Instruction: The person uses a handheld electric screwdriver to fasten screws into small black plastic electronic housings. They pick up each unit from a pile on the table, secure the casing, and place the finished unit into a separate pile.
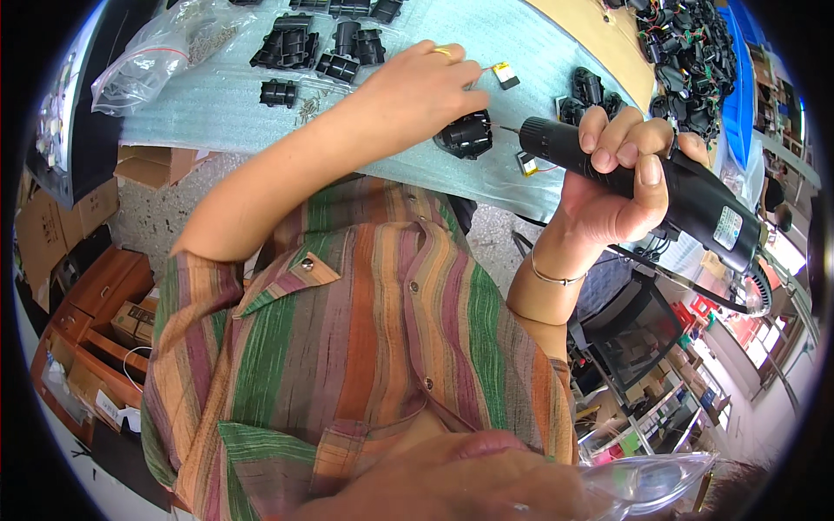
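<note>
My right hand [630, 169] is wrapped round a black corded electric screwdriver [695, 195], held nearly level. The thin bit [511, 129] points left at a black plastic housing [466, 135] and its tip is at or very near the housing's side. My left hand [426, 82] is curled over the housing from above and steadies it on the table; its fingertips are partly hidden behind the hand. Small silver battery packs with yellow tape lie close by: one battery pack [505, 75] beyond the housing, another battery pack [527, 163] below the screwdriver's nose.
More black housings [287, 43] stand on the pale blue table mat [217, 113], beside a small pile of screws [308, 109]. A clear bag of screws [165, 61] lies at the far left. Several black parts with wires fill a blue bin [738, 87] at right. The screwdriver's cord [756, 300] hangs at right.
</note>
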The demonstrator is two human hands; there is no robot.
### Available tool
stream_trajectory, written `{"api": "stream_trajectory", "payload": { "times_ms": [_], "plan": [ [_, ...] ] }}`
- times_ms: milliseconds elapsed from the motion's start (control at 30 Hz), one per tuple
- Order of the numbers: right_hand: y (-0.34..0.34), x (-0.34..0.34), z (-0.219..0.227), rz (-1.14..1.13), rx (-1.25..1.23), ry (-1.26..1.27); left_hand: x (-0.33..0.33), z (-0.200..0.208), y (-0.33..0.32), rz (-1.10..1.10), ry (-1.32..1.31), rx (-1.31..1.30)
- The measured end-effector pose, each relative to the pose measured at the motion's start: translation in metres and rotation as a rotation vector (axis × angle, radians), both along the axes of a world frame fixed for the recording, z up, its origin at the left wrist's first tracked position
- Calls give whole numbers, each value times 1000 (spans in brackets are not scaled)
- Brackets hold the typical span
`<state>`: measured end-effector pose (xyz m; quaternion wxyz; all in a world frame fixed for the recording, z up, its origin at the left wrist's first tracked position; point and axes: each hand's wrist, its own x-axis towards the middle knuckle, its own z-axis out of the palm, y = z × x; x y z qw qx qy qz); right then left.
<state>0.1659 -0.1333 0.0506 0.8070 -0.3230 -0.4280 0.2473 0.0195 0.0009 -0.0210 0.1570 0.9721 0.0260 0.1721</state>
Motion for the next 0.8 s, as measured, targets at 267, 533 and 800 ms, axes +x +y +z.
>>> {"api": "stream_trajectory", "payload": {
  "times_ms": [267,533,800],
  "plan": [
    [-7,-1,3,14,20,44,40,-2,11,-150,-128,-40],
    [-2,-8,0,-59,9,37,10,6,5,35,-292,-132],
    [13,-6,-7,-62,-18,9,-37,-6,-46,-61,-320,-104]
  ]
}}
